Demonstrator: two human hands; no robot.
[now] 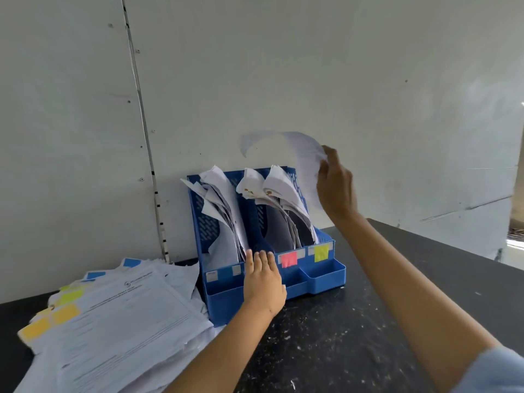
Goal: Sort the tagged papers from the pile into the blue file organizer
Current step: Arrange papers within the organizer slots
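Gripping sheet (307,163), right hand (336,185) above organizer (323,275)

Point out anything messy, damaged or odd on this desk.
The papers in the blue file organizer flop and curl over, and two sheets carry brown stains near their top edges. The pile on the left is fanned unevenly. Pale specks litter the black tabletop.
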